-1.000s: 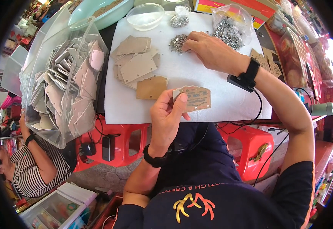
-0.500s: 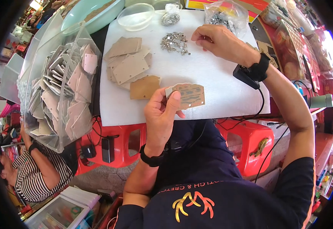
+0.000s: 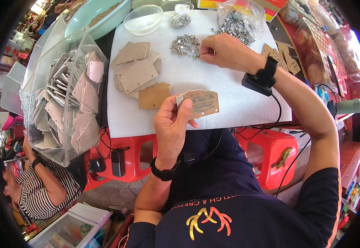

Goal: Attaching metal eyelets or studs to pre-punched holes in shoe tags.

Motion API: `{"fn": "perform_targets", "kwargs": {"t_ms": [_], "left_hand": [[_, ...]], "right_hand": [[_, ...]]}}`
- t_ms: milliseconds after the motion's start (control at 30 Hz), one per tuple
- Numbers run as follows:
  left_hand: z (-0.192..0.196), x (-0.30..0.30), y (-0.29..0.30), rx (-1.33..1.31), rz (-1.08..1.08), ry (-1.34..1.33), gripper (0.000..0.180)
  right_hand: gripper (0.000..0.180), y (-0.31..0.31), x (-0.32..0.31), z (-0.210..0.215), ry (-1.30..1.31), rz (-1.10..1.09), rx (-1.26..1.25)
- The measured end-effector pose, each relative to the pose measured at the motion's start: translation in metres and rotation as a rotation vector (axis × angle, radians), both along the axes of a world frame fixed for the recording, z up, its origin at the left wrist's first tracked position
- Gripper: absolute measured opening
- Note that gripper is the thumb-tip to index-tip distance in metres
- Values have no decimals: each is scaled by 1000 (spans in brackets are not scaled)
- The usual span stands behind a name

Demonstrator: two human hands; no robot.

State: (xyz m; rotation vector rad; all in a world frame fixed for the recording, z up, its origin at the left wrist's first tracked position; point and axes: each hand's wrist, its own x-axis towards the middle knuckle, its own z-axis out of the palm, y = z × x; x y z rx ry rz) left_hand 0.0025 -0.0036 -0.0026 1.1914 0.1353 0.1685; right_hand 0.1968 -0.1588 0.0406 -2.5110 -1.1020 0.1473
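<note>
A: What fills the view, and what could go wrong?

B: Largest first: a bench covered by a white sheet (image 3: 246,111), upper centre. Left of centre lies a loose, overlapping stack of blank grey-brown cardboard cards (image 3: 138,74); a bump could slide it, since nothing visible holds it.

A: And the hands?

B: The bare left hand (image 3: 172,120), at centre, is closed, thumb on top, gripping the left end of a tan printed card with a wavy top edge (image 3: 207,103). Held at one end, the card could tip if the thumb slackened. The bare right hand (image 3: 221,49), upper centre, has curled fingers; whether they hold anything, I cannot tell. They sit at the right rim of a heap of tiny silvery metal pieces (image 3: 183,45), which a careless sweep could scatter.

A: What differs from half a second ago?

B: The right hand stood clear of the heap then; now it is back at the rim. The card remains in the left hand.
</note>
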Motion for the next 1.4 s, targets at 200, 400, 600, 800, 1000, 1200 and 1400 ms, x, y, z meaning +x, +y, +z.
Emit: {"fn": "perform_targets", "kwargs": {"t_ms": [200, 400, 600, 800, 1000, 1200, 1400], "left_hand": [[-1, 0, 0, 5, 2, 2, 16], [-1, 1, -1, -19, 12, -4, 16], [-1, 1, 0, -11, 9, 3, 16], [0, 0, -1, -14, 18, 11, 17], [0, 0, 0, -11, 10, 10, 18], [0, 1, -1, -20, 12, -3, 19], [-1, 1, -1, 0, 9, -10, 17]], "right_hand": [[14, -5, 1, 1, 14, -14, -60], [10, -14, -1, 9, -187, -106, -116], [11, 2, -11, 8, -248, -15, -48], [13, 6, -6, -8, -200, 34, 40], [13, -5, 2, -2, 15, 33, 82], [14, -12, -4, 1, 15, 81, 9], [14, -23, 4, 3, -45, 58, 71]]}}
